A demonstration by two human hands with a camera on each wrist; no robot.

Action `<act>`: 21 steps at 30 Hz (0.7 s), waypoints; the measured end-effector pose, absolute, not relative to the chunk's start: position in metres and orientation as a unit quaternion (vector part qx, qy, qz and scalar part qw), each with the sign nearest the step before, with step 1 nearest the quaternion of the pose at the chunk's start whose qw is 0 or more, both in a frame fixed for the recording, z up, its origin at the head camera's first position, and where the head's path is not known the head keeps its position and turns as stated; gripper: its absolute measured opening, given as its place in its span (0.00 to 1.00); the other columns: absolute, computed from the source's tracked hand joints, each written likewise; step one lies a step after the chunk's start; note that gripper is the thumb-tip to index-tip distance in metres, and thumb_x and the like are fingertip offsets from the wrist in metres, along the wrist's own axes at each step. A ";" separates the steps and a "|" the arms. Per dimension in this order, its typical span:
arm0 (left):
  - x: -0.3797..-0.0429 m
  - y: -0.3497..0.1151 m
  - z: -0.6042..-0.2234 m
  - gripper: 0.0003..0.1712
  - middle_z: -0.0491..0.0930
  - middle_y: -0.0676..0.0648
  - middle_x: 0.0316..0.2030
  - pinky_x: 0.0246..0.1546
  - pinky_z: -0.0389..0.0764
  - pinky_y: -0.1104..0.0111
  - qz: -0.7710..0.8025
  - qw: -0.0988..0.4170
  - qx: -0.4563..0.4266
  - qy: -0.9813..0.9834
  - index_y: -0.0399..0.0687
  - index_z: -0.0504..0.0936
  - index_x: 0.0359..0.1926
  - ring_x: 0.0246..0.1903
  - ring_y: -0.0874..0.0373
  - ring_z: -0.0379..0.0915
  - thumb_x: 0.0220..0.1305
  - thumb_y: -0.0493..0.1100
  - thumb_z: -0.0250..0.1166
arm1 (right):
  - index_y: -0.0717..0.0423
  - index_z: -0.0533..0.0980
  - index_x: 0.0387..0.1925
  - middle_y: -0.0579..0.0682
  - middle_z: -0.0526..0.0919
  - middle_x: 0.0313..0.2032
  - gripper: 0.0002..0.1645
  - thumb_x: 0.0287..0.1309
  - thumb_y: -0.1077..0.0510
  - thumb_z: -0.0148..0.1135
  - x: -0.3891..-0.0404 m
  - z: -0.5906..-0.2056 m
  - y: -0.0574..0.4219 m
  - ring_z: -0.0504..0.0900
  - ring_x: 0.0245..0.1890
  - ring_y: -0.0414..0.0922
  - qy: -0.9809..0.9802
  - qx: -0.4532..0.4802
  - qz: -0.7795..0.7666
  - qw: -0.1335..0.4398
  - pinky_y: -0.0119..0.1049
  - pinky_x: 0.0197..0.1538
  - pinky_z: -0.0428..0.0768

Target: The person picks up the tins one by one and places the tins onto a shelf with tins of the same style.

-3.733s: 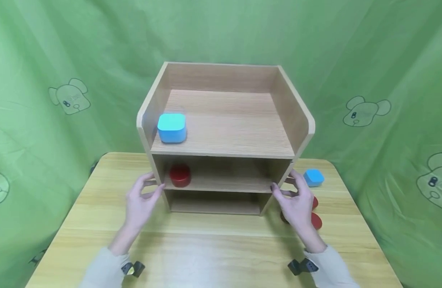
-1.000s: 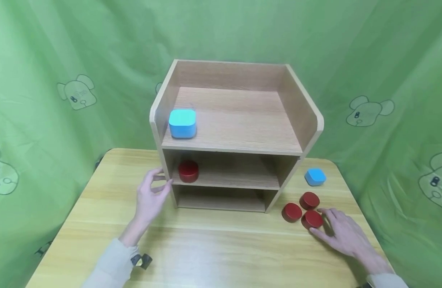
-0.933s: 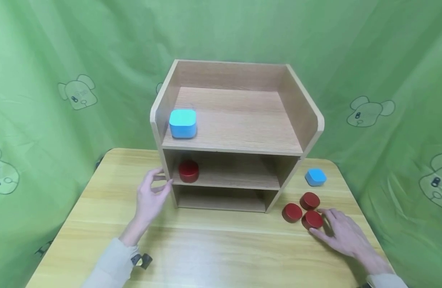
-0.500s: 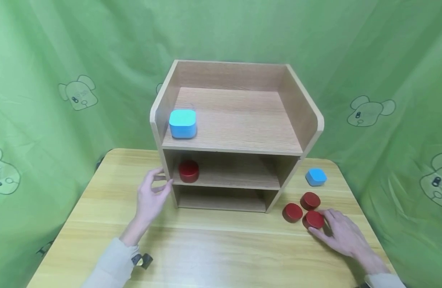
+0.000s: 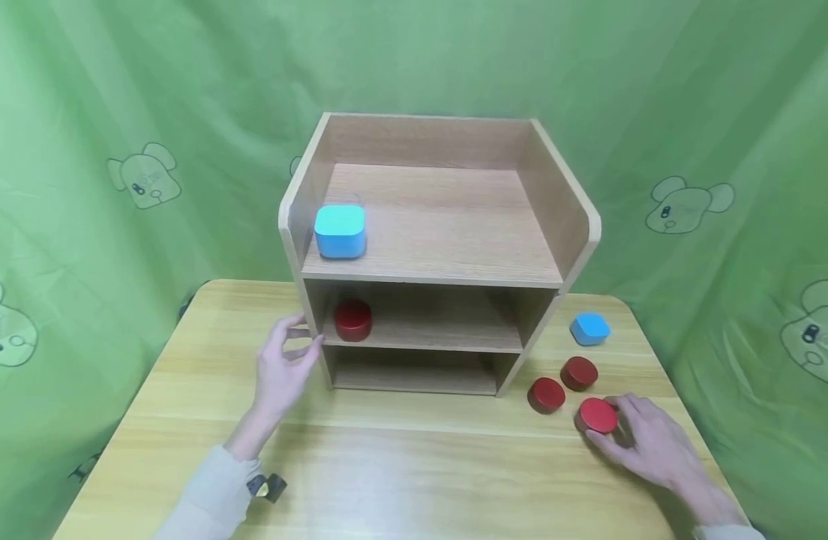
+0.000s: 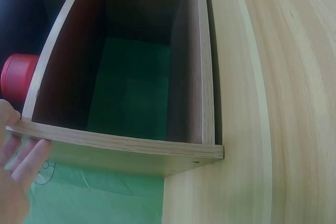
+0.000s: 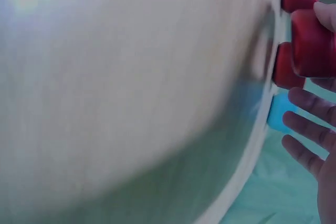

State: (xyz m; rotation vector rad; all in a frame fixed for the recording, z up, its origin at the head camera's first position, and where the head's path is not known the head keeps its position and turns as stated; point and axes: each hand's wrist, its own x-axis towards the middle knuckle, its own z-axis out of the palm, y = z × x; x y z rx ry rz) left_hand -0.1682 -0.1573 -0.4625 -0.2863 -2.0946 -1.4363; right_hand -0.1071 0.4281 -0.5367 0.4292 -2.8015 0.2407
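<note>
My left hand (image 5: 282, 373) grips the left side panel of a wooden shelf unit (image 5: 441, 281), thumb on the front edge and fingers round the outside. In the left wrist view that thumb sits at the panel edge beside a red round box (image 6: 19, 77). At the right, my right hand (image 5: 653, 442) pinches a red round box (image 5: 597, 416) between thumb and fingers. The right wrist view shows this held red box (image 7: 313, 45) nearer the camera than the others, with the remaining fingers spread. Two more red round boxes (image 5: 546, 395) stand just left of and behind it.
A blue rounded-square box (image 5: 340, 232) stands at the left of the top shelf. Another blue box (image 5: 590, 328) lies on the table (image 5: 387, 480) right of the unit. Behind hangs a green curtain (image 5: 414, 60).
My right hand has left the unit's right side and pinched the nearest red round box, now shifted slightly right and away from the other two. My left hand stays on the panel.
</note>
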 end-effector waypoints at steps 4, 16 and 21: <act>-0.168 -0.157 -0.462 0.25 0.84 0.31 0.54 0.40 0.91 0.80 -0.538 0.289 -0.108 -0.784 0.28 0.78 0.58 0.45 0.59 0.83 0.59 0.23 0.71 | 0.59 0.80 0.52 0.54 0.86 0.42 0.41 0.44 0.37 0.83 -0.102 -0.530 0.424 0.83 0.42 0.54 -0.972 0.154 0.082 0.155 0.56 0.43 0.85; -0.168 -0.157 -0.460 0.25 0.84 0.31 0.55 0.42 0.90 0.80 -0.543 0.274 -0.094 -0.788 0.29 0.78 0.58 0.46 0.65 0.81 0.60 0.24 0.72 | 0.58 0.80 0.51 0.56 0.86 0.46 0.40 0.43 0.38 0.84 -0.090 -0.506 0.389 0.84 0.48 0.58 -0.968 0.160 0.097 0.169 0.59 0.49 0.85; -0.167 -0.157 -0.460 0.26 0.83 0.30 0.56 0.42 0.91 0.79 -0.549 0.272 -0.094 -0.785 0.28 0.78 0.58 0.46 0.78 0.77 0.59 0.23 0.72 | 0.59 0.80 0.50 0.56 0.87 0.45 0.40 0.41 0.40 0.85 -0.088 -0.495 0.373 0.84 0.48 0.58 -0.963 0.167 0.102 0.186 0.58 0.49 0.84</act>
